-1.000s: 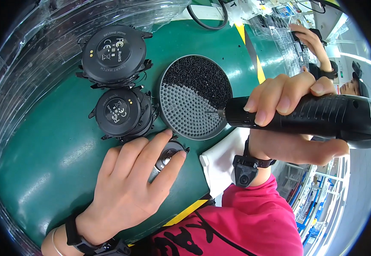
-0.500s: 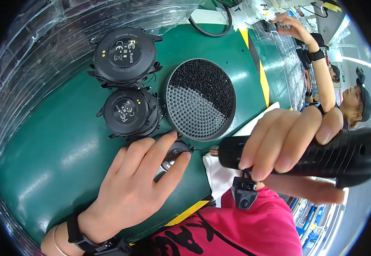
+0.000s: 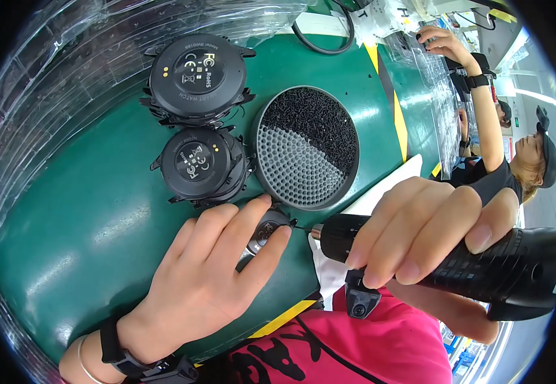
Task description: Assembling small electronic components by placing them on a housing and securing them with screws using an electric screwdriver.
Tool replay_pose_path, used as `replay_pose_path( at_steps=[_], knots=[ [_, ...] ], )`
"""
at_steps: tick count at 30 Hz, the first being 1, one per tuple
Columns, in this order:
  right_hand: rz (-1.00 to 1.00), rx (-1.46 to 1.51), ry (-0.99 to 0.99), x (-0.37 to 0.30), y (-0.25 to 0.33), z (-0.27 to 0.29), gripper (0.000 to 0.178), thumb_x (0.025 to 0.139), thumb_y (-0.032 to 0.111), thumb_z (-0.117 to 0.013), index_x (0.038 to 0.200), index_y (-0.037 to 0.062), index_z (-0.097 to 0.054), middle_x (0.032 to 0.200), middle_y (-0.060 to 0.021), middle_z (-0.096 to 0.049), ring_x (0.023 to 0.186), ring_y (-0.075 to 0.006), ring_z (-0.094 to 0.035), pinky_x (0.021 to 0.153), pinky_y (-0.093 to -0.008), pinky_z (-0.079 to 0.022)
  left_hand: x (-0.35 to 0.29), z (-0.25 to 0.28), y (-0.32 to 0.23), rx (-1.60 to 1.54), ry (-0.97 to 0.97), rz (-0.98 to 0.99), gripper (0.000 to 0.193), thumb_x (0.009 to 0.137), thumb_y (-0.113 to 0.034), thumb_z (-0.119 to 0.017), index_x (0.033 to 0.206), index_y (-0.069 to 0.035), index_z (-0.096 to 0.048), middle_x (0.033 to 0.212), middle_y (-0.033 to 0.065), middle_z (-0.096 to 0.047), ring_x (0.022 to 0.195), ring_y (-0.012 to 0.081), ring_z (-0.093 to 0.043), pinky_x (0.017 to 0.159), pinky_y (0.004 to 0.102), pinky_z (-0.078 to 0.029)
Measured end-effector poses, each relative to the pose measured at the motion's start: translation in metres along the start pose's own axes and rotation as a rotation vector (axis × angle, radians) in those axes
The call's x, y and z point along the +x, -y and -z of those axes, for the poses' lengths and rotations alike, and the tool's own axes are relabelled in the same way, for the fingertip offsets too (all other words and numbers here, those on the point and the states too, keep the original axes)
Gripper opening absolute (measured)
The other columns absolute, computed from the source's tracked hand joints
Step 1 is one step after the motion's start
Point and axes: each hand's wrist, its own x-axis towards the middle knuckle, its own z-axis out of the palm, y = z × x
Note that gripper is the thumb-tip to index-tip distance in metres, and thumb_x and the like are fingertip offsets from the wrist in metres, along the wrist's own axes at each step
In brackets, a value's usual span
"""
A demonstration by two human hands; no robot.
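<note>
My left hand (image 3: 204, 275) holds a small round black smartwatch case (image 3: 264, 232) down on the bench, fingers around its edge and partly covering it. In my right hand (image 3: 425, 233) is a black electric screwdriver (image 3: 502, 272), lying nearly level. Its thin bit points left and meets or nearly meets the case's lug at the right edge; contact is too small to tell. Beyond my left hand stand two stacks of black watch cases, a larger stack (image 3: 198, 80) and a smaller stack (image 3: 194, 163). Beside them sits a round dimpled tray (image 3: 290, 173) partly covered by tiny black screws (image 3: 316, 121).
Clear plastic trays (image 3: 86, 70) line the left and far side. A white cloth (image 3: 330, 265) lies under the screwdriver. Yellow-black tape (image 3: 398, 121) runs along the right. A black cable loop (image 3: 326, 48) lies at the back. A co-worker's hand (image 3: 444, 45) is at the far right.
The screwdriver's tip has moved slightly left and down toward the watch case, its rear end tilting lower. My left hand keeps its hold. The view has shifted slightly.
</note>
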Motion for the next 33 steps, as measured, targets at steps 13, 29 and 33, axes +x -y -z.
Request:
replay_pose_path(
  at_steps=[13, 29, 33],
  knots=[
    [-0.05, -0.046, 0.05, 0.016, -0.006, 0.005, 0.065, 0.088, 0.049, -0.072, 0.11, 0.0018, -0.034, 0.078, -0.0131, -0.06, 0.052, -0.0214, -0.065, 0.044, -0.0311, -0.058, 0.003, 0.009, -0.001, -0.018, 0.007, 0.004, 0.05, 0.068, -0.006, -0.076, 0.117, -0.011, -0.068, 0.132, 0.0154, -0.055, 0.103, 0.0328, -0.052, 0.086, 0.0422, -0.048],
    [-0.147, -0.145, 0.081, 0.006, 0.009, -0.036, 0.048, 0.088, 0.032, -0.071, 0.107, 0.0008, -0.04, 0.075, -0.0159, -0.061, 0.055, -0.0279, -0.064, 0.049, -0.0373, -0.056, -0.006, 0.017, 0.014, 0.006, -0.044, -0.093, 0.032, 0.076, -0.008, -0.065, 0.108, -0.004, -0.068, 0.123, 0.0192, -0.059, 0.1, 0.0276, -0.056, 0.082, 0.0347, -0.053],
    [-0.276, -0.107, 0.092, 0.011, 0.023, -0.029, 0.028, 0.089, 0.013, -0.068, 0.102, -0.0014, -0.048, 0.072, -0.0188, -0.06, 0.057, -0.0341, -0.061, 0.052, -0.0423, -0.053, -0.003, 0.011, -0.004, -0.008, -0.066, -0.042, 0.034, 0.074, -0.007, -0.066, 0.108, -0.002, -0.068, 0.122, 0.0201, -0.059, 0.099, 0.0279, -0.056, 0.083, 0.0352, -0.053]
  ],
)
